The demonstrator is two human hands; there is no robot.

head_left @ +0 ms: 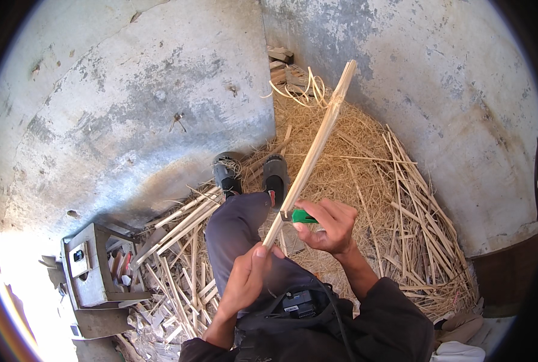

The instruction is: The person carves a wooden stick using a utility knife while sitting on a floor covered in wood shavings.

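Note:
My left hand [246, 276] is closed round the near end of a long pale strip of split bamboo [315, 148]. From there the strip slants up and away to the right, with a knot near its far end. My right hand [332, 229] grips a green-handled cutter [303, 216], its dark metal tip touching the strip just above my left hand. Thin curled shavings [312, 89] show beside the strip's far part; whether they are still attached to it I cannot tell.
Straw-like shavings [356, 133] cover the floor ahead, between two worn grey walls. Stacked strips [423, 241] line the right side, and more cut strips [181, 226] lie at left. A worn wooden stand [94, 292] is at far left. My shoes [275, 175] rest by the shavings.

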